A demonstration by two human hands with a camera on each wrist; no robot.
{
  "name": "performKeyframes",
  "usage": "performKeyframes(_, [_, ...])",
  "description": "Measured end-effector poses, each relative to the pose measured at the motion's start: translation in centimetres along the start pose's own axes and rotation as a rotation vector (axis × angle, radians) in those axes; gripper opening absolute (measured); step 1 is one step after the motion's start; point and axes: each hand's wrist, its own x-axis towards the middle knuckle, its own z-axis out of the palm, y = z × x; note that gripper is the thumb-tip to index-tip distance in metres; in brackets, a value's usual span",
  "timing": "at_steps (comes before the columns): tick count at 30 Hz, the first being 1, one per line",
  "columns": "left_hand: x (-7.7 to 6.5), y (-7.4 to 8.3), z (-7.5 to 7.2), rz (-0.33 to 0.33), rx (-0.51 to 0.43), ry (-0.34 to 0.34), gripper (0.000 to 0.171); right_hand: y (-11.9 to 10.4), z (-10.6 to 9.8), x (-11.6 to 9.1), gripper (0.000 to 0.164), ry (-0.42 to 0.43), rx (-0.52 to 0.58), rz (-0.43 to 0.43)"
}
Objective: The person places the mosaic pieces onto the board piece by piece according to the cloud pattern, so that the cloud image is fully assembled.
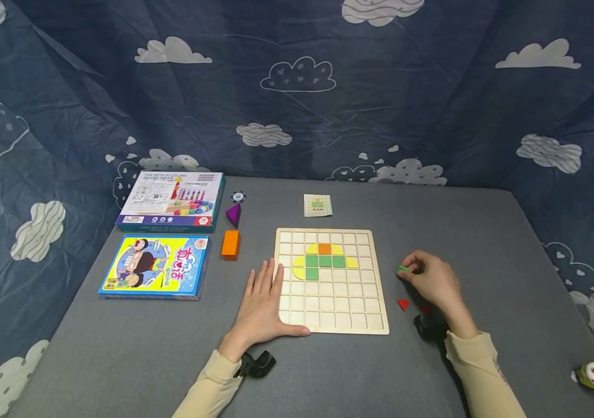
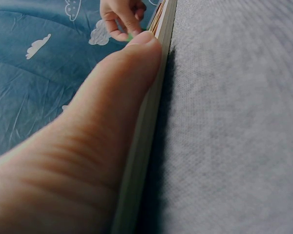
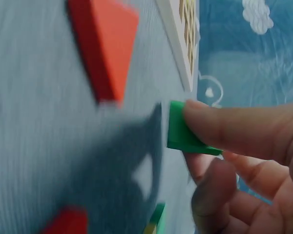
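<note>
Yellow-blue box point(image 1: 155, 266): apparently "真心话".

Upper left of the frame, teal-edged box point(image 1: 147, 197): we read "THE SETS OF" along the top of its face, next word beginning "COL". Round white signs and a red badge on its lower band, print too small for us. Below it, blue-and-yellow box point(image 1: 119, 255): we make out large red characters, 真心话, toward the right end; smaller lettering illegible.
</note>
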Motion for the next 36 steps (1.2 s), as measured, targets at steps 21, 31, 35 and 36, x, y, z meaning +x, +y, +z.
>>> performKeyframes(21, [0.1, 0.3, -0.2, -0.03, 0.02, -0.045, 0.135, -8.1, 5.1, 1.6, 0.018, -0.161, 0.258, -0.192])
performKeyframes(31, [0.1, 0.3, -0.2, -0.024, 0.012, -0.032, 0.135, -9.3, 6.1, 1.7, 0.009, -0.244, 0.226, -0.212])
performKeyframes(35, [0.1, 0.4, -0.2, -0.022, 0.022, -0.026, 0.135, -9.4, 6.2, 1.7, 0.007, -0.257, 0.219, -0.209])
performKeyframes(36, [0.1, 0.4, -0.2, -0.021, 0.024, -0.025, 0.135, -9.5, 6.3, 1.7, 0.007, -0.259, 0.218, -0.207])
